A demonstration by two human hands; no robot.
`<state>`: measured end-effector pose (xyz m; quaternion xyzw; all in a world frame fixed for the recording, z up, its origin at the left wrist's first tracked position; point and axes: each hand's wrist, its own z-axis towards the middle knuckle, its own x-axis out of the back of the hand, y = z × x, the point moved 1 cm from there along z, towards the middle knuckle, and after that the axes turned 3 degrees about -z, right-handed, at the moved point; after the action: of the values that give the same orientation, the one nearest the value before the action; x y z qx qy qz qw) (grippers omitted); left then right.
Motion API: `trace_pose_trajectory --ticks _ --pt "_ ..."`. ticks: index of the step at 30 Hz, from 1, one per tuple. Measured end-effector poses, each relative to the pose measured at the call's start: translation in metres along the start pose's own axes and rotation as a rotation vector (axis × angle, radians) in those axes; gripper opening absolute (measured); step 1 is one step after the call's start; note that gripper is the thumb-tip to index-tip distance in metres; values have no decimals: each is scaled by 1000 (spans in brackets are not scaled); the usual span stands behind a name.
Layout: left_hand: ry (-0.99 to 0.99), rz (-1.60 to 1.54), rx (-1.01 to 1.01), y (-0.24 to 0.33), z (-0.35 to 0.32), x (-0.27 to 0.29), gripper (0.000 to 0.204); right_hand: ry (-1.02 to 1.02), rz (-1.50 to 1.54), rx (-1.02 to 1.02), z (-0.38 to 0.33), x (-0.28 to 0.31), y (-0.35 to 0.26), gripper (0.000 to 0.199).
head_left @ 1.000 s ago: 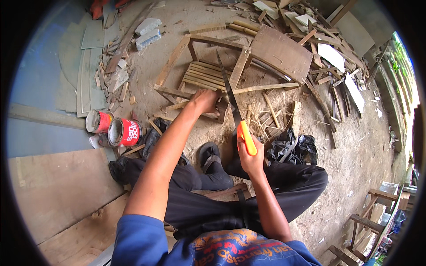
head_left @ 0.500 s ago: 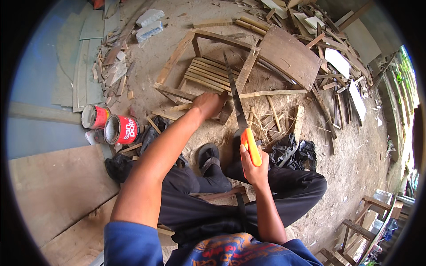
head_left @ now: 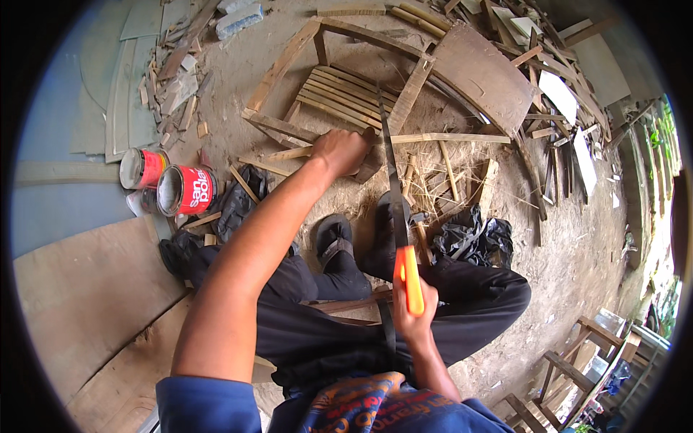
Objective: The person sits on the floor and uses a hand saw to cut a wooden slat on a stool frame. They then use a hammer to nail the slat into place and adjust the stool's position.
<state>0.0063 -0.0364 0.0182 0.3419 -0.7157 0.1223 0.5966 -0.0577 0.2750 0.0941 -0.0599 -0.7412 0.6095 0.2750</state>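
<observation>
Head view, looking down: the right hand (head_left: 420, 309) is wrapped around the orange handle of a saw (head_left: 408, 278), whose dark blade points away from the person, just right of the left hand (head_left: 341, 153). That hand clasps a wood piece (head_left: 370, 167), its fingertips partly hidden, beside a wooden frame (head_left: 285, 63). Slats (head_left: 339, 95) lie beyond; red cans (head_left: 195, 190) stand to the left.

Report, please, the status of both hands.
Right hand gripping orange-handled metal saw. Left hand on brown wooden piece. Crumpled black plastic at saw's right.
</observation>
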Motion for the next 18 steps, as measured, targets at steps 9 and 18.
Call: trace_pose_trajectory --ticks 9,18 --pt "-6 -93 41 -1 0 5 20 12 136 -145 35 4 -10 16" --pt "4 -10 62 3 -2 4 18 -22 71 -47 6 3 -5 11"
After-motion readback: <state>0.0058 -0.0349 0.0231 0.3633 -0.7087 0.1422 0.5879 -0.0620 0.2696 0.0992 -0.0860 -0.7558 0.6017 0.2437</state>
